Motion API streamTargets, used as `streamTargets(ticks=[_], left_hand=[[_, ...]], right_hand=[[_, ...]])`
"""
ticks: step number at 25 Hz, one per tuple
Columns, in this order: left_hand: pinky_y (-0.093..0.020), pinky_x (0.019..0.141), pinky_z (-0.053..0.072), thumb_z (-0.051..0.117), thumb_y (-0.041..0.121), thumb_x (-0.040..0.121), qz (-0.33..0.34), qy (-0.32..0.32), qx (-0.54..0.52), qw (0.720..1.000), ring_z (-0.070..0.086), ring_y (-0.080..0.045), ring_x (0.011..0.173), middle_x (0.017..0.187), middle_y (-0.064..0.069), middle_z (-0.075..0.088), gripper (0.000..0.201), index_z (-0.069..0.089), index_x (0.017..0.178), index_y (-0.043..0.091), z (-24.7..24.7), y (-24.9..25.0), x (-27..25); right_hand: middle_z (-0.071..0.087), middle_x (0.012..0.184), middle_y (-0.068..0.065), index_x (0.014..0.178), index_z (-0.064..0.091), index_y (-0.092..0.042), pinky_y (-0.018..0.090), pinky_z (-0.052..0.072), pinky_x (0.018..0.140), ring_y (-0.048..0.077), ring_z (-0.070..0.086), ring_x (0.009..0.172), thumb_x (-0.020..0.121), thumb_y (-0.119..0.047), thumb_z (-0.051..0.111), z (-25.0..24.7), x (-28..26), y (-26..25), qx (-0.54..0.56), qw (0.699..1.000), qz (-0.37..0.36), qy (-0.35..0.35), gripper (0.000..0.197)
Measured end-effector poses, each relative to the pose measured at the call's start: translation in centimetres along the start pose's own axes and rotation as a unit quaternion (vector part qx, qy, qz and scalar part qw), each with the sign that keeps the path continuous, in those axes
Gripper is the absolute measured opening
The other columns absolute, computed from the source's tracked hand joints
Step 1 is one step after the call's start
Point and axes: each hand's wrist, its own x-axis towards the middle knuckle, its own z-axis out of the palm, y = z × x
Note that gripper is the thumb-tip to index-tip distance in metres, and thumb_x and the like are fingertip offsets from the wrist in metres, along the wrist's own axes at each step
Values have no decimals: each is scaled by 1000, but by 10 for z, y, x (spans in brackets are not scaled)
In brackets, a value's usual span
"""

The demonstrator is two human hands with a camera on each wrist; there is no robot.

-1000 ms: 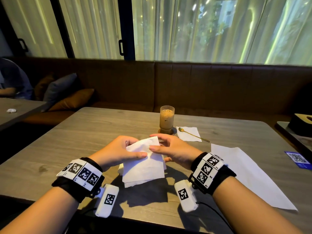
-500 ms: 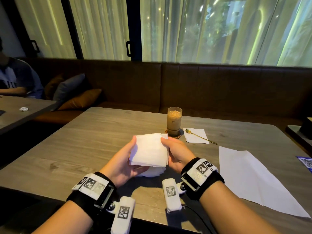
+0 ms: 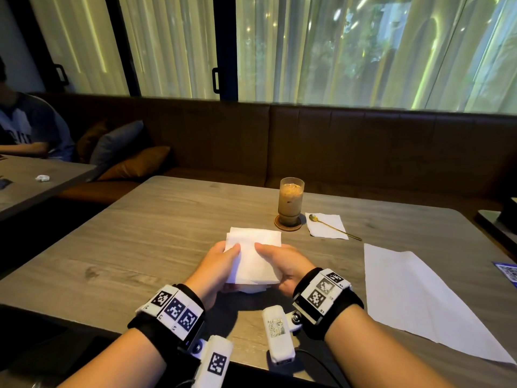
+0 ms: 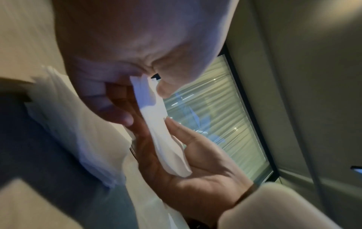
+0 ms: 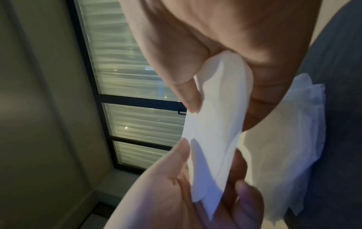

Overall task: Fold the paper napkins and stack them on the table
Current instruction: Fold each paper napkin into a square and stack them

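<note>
A glass of iced coffee (image 3: 290,203) is standing on a round coaster (image 3: 288,227) toward the far side of the table (image 3: 156,219). A gold spoon (image 3: 334,227) is lying just right of it. Cushions (image 3: 123,152) are leaning on the brown bench (image 3: 363,152) under curtained windows (image 3: 335,49). A seated person (image 3: 25,127) is resting at a neighbouring table (image 3: 36,180).

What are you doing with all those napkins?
Folding them and making a pile. Both hands, the left hand and the right hand, pinch one folded napkin just above the stack of folded napkins on the table. A big unfolded napkin waits on the right.
</note>
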Motion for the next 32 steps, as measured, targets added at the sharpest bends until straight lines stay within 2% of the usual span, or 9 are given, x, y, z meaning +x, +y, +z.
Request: streamTargets(ticks=[3, 9, 13, 18, 21, 24, 26, 28, 32], left_hand=[[-32, 59, 54, 60, 14, 100, 22, 33, 49, 998, 71, -29, 86, 109, -18, 75, 16, 64, 115, 14, -11, -5, 9], [-27, 47, 46, 69, 9, 93, 43, 94, 89, 991, 62, -25, 72, 103, -17, 73, 28, 61, 118, 21, -28, -5, 19], [-28, 51, 48, 73, 8, 89, 58, 100, 155, 981, 64, -23, 66, 90, -13, 74, 35, 59, 118, 23, -40, -8, 28], [-27, 54, 44, 76, 17, 88, 50, 72, 282, 955, 60, -15, 61, 73, 1, 65, 38, 59, 122, 21, -47, -3, 38], [-29, 67, 49, 79, 28, 84, 65, 64, 399, 912, 64, -17, 79, 88, 4, 64, 60, 52, 138, 26, -45, 3, 41], [-43, 102, 48, 78, 47, 81, 119, 79, 527, 838, 49, -30, 129, 142, -6, 48, 99, 17, 159, 42, -35, 2, 38], [-51, 119, 32, 68, 55, 88, 186, 65, 598, 777, 23, -31, 151, 166, -5, 18, 96, 5, 160, 46, -24, 4, 32], [-54, 126, 11, 53, 61, 95, 211, -2, 655, 725, -3, -27, 159, 173, 0, -7, 85, 3, 162, 44, -12, 5, 27], [-54, 127, -4, 38, 65, 100, 133, -113, 725, 666, -11, -26, 160, 173, -4, -11, 78, 3, 164, 37, 5, -1, 30]], right_hand=[[76, 112, 16, 115, 70, -7, 55, 57, 97, 35, 73, 103, 90, -5, 75, -3, 8, -5, -98, 993, -45, 41, 26], [73, 113, 12, 118, 68, -3, 41, 59, 91, 29, 71, 103, 85, 2, 79, -6, 18, -11, -156, 983, -69, 67, 35], [67, 131, 16, 139, 57, -8, 49, 56, 101, 33, 67, 116, 79, -3, 85, -4, 29, -5, -212, 970, -66, 98, 66], [71, 112, 17, 130, 58, -17, 37, 60, 63, 30, 71, 82, 80, -4, 84, -6, 32, -1, -274, 953, -54, 119, 58], [72, 108, 17, 131, 56, -20, 33, 58, 52, 31, 74, 77, 84, -3, 81, -8, 33, -1, -296, 945, -55, 126, 56], [71, 117, 14, 131, 60, -21, 39, 64, 67, 32, 74, 94, 85, -8, 81, -12, 32, -4, -324, 933, -79, 135, 52], [70, 123, 6, 129, 65, -22, 39, 59, 91, 26, 69, 109, 88, -14, 79, -17, 30, -8, -407, 893, -118, 151, 44], [70, 125, 3, 125, 68, -23, 35, 55, 97, 22, 66, 113, 92, -19, 75, -20, 26, -10, -459, 862, -146, 156, 35], [73, 113, 2, 112, 71, -25, 42, 60, 95, 21, 69, 105, 91, -26, 76, -37, 12, -17, -482, 859, -128, 118, 22]])
